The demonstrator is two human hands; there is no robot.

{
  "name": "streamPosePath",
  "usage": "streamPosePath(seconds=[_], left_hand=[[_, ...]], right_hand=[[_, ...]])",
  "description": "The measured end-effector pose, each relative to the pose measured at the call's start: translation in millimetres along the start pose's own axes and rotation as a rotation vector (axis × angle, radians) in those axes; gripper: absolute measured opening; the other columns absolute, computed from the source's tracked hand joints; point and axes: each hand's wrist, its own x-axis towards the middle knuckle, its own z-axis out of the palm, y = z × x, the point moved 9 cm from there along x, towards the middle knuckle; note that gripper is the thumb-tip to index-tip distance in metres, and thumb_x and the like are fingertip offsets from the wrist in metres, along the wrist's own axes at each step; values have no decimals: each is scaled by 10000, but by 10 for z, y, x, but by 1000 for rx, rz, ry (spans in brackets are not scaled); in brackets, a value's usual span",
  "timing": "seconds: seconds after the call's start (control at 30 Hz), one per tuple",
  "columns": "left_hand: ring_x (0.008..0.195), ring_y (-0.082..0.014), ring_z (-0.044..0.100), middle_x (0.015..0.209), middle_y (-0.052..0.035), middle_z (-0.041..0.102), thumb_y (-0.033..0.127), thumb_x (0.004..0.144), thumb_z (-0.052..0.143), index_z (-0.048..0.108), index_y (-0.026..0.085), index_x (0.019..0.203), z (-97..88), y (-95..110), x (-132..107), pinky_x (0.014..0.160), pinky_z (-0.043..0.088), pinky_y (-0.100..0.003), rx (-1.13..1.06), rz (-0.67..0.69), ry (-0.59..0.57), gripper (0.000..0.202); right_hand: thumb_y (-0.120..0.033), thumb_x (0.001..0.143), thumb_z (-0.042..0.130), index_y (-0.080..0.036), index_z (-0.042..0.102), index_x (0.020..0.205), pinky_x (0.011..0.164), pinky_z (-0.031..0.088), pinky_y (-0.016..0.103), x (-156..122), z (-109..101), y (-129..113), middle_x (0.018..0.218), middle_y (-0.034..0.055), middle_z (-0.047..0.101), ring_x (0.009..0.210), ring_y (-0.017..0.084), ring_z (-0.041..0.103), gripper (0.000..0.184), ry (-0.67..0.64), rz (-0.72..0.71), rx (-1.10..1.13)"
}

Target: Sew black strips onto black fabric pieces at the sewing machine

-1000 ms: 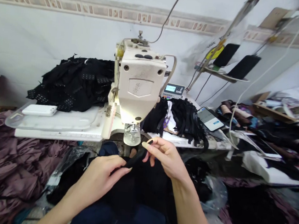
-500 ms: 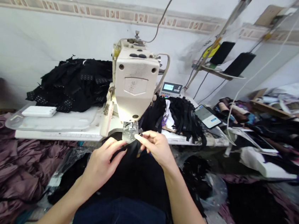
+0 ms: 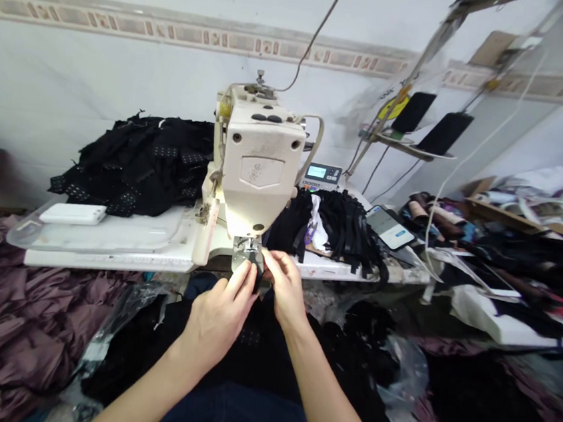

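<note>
Cloth (image 3: 259, 278) (black) sits in left grip (image 3: 217, 315), right grip (image 3: 287, 292) close beside.

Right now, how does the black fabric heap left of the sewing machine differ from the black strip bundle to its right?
The black fabric heap is broader and piled higher than the black strip bundle. The heap shows crumpled pieces, some with white dots, while the bundle shows narrow strips. A white piece shows amid the bundle; the heap shows only small white marks. Both are black and lie beside the sewing machine.
</note>
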Motion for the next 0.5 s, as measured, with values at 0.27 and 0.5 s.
streamPosePath(seconds=[0.27, 0.5], left_hand=[[1069, -254, 802, 1562, -121, 635, 235, 1095, 542, 550, 211, 1581, 33, -62, -29, 802, 654, -286, -44, -45, 72, 487], [1293, -239, 727, 1599, -42, 609, 303, 1117, 522, 457, 297, 1645, 13, -301, -78, 1043, 610, -301, -246, 111, 124, 531]], right_hand=[[-725, 928, 687, -193, 556, 650, 632, 349, 291, -452, -199, 569, 649, -37, 446, 666, 146, 400, 615, -395, 45, -302], [-645, 851, 825, -170, 637, 650, 617, 307, 270, -536, -815, 764, 635, -59, 478, 636, 119, 402, 549, -490, 190, -414]])
